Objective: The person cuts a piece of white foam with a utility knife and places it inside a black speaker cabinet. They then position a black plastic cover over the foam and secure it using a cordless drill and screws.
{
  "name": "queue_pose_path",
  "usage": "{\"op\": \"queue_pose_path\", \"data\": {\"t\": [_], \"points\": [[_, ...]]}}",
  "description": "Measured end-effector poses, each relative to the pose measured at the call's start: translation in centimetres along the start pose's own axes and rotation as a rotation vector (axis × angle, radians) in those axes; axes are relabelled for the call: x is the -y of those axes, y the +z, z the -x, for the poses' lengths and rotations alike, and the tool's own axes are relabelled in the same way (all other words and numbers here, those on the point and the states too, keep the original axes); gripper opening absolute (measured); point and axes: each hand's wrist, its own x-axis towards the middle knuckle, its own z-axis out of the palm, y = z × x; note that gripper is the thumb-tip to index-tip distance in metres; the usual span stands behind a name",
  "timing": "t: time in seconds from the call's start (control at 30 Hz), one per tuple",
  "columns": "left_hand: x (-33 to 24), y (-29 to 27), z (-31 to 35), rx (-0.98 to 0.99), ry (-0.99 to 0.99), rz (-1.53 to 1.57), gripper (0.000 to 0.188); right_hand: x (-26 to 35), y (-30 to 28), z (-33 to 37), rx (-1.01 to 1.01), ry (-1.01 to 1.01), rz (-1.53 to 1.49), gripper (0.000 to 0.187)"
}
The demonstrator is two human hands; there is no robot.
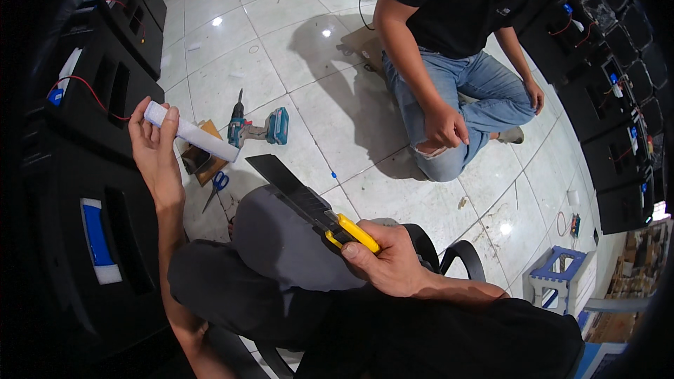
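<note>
Pinching a flat white foam-like strip [196, 135] near its upper-left end, the left hand [158, 151] has thumb and fingertips nearly together, the other fingers loosely curled. Past the strip, a brown flat piece [210, 174] bears something dark, partly covered and hard to make out. The right hand [393, 260] closes around a yellow-handled, black-bladed utility knife [314, 212], hiding the handle's rear; its lower fingers are mostly out of sight. Beyond lie blue-handled scissors [220, 181] and a teal-and-black cordless drill [254, 126].
</note>
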Motion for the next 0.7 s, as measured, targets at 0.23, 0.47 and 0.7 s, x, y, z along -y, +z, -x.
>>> {"op": "queue_pose_path", "data": {"t": [0.23, 0.47, 0.7], "points": [[0.8, 0.0, -0.2, 0.036, -0.013, 0.023, 0.066, 0.3, 0.4, -0.3, 0.035, -0.051, 0.059, 0.038], [0.2, -0.5, 0.1, 0.034, -0.008, 0.007, 0.065, 1.0, 0.6, -0.5, 0.102, -0.02, 0.048, 0.037], [1.4, -2.2, 0.6, -0.022, -0.082, 0.065, 0.056, 1.0, 0.9, -1.5, 0.087, 0.02, 0.016, 0.036]]}}
